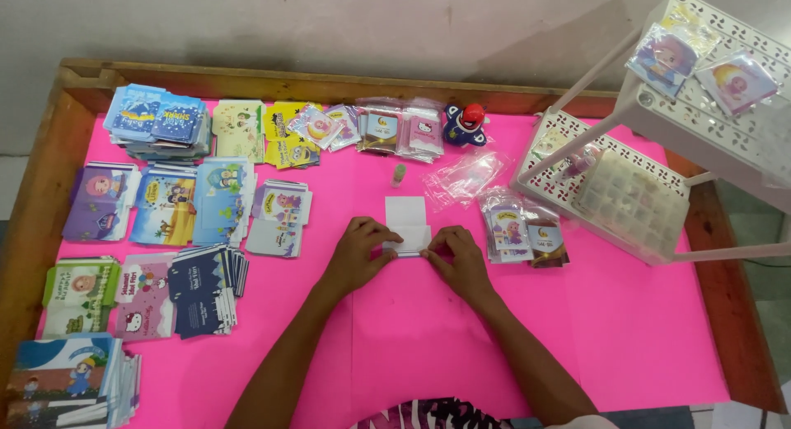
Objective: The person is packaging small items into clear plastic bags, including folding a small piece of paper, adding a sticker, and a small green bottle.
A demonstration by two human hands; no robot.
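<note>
A small white folded paper [407, 219] lies on the pink table cover [395, 338] at the middle. My left hand [356, 252] pinches its lower left edge, and my right hand [458, 258] pinches its lower right edge. Both hands press the bottom fold flat against the table. The upper half of the paper lies free above my fingers.
Stacks of colourful printed cards [177, 198] cover the left side. Small plastic-bagged items [395, 128] line the back, beside a blue and red toy [464, 124]. Clear bags [465, 175] and packed cards [523, 231] lie to the right. A white perforated rack [659, 149] stands at right.
</note>
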